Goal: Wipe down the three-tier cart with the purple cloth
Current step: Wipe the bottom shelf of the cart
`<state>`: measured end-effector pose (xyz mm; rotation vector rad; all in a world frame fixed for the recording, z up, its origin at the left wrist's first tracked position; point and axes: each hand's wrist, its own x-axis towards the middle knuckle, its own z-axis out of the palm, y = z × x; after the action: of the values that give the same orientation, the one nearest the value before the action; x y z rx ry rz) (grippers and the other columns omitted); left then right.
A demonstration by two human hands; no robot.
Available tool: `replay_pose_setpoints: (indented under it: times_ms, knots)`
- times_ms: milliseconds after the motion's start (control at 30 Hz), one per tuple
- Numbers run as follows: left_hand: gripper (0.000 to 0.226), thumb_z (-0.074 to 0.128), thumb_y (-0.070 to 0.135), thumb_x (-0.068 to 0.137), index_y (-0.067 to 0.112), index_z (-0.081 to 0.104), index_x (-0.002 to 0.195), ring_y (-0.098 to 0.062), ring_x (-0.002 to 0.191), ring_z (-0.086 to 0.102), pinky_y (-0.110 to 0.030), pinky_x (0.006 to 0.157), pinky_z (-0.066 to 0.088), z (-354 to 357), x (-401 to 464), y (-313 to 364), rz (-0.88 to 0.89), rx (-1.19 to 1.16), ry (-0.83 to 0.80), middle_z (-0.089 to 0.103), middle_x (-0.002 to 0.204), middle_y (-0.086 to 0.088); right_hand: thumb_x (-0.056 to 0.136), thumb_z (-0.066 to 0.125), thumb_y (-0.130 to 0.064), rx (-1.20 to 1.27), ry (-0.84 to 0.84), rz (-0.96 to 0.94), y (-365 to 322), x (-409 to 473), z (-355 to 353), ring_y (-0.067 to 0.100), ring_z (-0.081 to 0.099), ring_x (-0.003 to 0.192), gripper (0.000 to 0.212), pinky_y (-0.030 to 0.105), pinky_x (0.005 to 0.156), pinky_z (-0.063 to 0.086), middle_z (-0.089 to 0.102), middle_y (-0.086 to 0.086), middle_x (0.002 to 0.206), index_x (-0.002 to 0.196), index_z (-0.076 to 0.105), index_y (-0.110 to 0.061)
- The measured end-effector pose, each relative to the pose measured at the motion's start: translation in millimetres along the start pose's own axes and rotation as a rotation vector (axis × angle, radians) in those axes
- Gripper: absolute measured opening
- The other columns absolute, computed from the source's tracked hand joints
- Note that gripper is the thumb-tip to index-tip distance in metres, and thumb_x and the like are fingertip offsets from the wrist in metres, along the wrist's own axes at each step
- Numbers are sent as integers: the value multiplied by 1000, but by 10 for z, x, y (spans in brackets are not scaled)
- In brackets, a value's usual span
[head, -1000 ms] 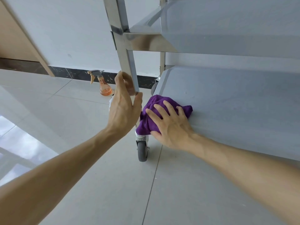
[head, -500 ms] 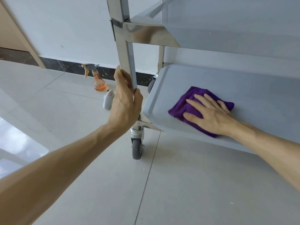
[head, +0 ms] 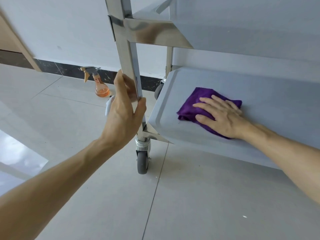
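The left hand (head: 123, 115) is wrapped round the cart's near-left upright post (head: 129, 66), fingers curled behind the steel, thumb pressed on the near face just above the bottom corner bracket; so closed, gripping the post; the right hand (head: 223, 116) lies flat, palm down, fingers spread & pointing left, pressed on the purple cloth (head: 194, 103); not clenched, just open on top of it; the cloth is bunched into a rough folded pad on the bottom shelf (head: 277, 94) of the three-tier cart (head: 150, 32), toward the shelf's left end, a bit in from the raised rim, nearer the front edge than the back; cloth sticks out left & far of the fingers, w/ a strip showing under the wrist on the near side; the middle shelf (head: 242, 23) hangs overhead, its steel frame joining the post at top centre; below the post a grey caster wheel (head: 142, 161) sits on the pale floor tiles (head: 103, 196); a 2nd wheel is partly visible at the far-left corner behind the shelf; on the floor to the far left, near the dark skirting, stands a spray bottle (head: 101, 87) w/ orange liquid, upright; just right of it a small white object (head: 108, 107), mostly hidden behind the left hand, can't tell what it is.
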<state>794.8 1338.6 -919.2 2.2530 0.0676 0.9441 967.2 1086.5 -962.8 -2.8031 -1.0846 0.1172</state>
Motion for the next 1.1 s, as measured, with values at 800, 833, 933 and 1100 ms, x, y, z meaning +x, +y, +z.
replay_pose_setpoints:
  times_ms: [800, 833, 933, 1100]
  knots:
    - [45, 35, 46, 101, 27, 43, 141, -19, 140, 30, -34, 117, 18, 772, -291, 76, 117, 495, -610, 40, 150, 4, 86, 14, -80, -12, 70, 213, 371, -392, 32, 14, 7, 150, 65, 50, 120, 10, 17, -22, 160, 144, 26, -54]
    - [45, 33, 44, 102, 26, 43, 142, -19, 140, 30, -35, 117, 18, 770, -325, 59, 135, 512, -598, 40, 150, 3, 87, 15, -80, -14, 62, 206, 403, -350, 21, 13, 7, 150, 64, 50, 119, 10, 17, -23, 160, 144, 26, -54]
    - [45, 31, 43, 103, 25, 44, 143, -21, 141, 31, -36, 117, 17, 766, -358, 36, 145, 543, -580, 41, 151, 2, 87, 17, -80, 2, 41, 237, 443, -68, -34, 15, 7, 150, 64, 53, 119, 10, 18, -21, 160, 143, 27, -54]
    - [46, 30, 42, 102, 24, 47, 141, -23, 140, 34, -36, 116, 17, 780, -359, 19, 146, 550, -558, 44, 150, 0, 87, 22, -79, 27, 49, 253, 116, 649, -28, 27, 7, 149, 66, 61, 116, 9, 20, -19, 160, 145, 31, -47]
